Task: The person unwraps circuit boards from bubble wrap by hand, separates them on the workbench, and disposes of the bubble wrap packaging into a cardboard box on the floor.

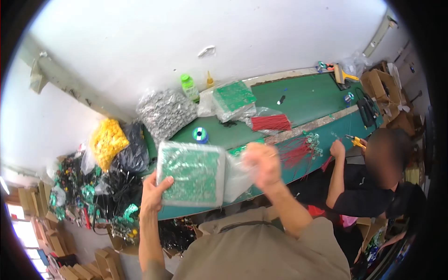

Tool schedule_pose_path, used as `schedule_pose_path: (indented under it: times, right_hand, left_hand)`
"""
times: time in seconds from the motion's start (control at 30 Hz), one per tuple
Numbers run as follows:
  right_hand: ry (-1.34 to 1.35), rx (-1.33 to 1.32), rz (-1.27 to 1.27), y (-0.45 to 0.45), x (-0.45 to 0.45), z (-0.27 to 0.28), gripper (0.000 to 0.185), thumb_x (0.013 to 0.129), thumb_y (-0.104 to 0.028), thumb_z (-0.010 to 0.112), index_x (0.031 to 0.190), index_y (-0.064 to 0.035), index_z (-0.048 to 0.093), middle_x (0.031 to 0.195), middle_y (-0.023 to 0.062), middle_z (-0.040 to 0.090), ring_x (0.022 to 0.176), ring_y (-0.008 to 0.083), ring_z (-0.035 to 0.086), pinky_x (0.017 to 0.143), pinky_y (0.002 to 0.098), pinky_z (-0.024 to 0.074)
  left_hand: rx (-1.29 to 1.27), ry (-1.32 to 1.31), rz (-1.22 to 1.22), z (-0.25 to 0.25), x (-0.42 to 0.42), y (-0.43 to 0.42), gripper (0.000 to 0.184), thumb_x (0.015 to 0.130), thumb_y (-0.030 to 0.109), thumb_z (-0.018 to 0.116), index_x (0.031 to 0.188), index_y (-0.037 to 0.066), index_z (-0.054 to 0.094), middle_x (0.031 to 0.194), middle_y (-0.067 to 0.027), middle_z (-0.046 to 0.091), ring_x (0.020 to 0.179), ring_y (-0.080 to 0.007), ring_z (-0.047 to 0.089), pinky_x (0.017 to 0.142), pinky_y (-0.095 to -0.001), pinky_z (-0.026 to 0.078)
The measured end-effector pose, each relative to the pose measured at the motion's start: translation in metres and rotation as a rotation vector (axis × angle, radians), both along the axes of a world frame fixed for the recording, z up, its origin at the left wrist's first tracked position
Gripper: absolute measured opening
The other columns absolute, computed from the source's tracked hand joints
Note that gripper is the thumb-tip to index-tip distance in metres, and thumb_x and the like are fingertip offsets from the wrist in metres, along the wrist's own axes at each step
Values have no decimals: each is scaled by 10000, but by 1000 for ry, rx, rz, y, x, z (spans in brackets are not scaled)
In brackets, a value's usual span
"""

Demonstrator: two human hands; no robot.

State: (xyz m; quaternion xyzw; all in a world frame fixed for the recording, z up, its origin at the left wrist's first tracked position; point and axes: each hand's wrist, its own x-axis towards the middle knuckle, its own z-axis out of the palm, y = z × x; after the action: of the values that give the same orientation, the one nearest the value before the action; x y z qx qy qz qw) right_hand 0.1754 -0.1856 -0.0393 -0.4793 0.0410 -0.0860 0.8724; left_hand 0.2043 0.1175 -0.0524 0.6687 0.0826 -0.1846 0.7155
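My left hand (155, 192) grips the left edge of a flat stack of green circuit boards (191, 175) in clear plastic, its thumb on the front. From the stack's right side a loose flap of the plastic bag (236, 179) reaches toward my right hand (263, 165). That hand is blurred by motion, its fingers curled at the flap's edge. Behind the stack, a spool of solder wire (200, 135) stands on the green bench (308, 100). Another plastic-wrapped stack of green boards (234, 99) lies farther back, beside a bundle of red wires (271, 122).
Bags of grey parts (165, 112) and yellow parts (108, 142) sit at the left, above a heap of black cables (116, 186). A green bottle (189, 87) stands by the wall. At the right, a co-worker (378, 182) holds yellow-handled pliers (358, 142) near more red wires (296, 151).
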Motion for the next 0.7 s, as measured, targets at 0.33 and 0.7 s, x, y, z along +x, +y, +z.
schedule_pose_path:
  times: [0.33, 0.7]
  right_hand:
    - [58, -1203, -326, -81, 24, -72, 221, 823, -137, 681, 981, 8, 628, 789, 44, 614, 731, 114, 604, 654, 264, 494]
    - [92, 379, 326, 11, 54, 43, 408, 966, -366, 448, 1196, -47, 559, 1097, 79, 621, 979, 170, 603, 878, 331, 484]
  left_hand:
    - [-964, -32, 321, -47, -6, -4, 505, 913, 292, 529, 1331, 29, 428, 1299, -135, 523, 1169, -306, 515, 1018, -471, 387]
    - [-684, -395, 137, 8, 36, -67, 512, 872, 258, 603, 1286, -1, 447, 1177, -123, 585, 1037, -243, 585, 926, -399, 459]
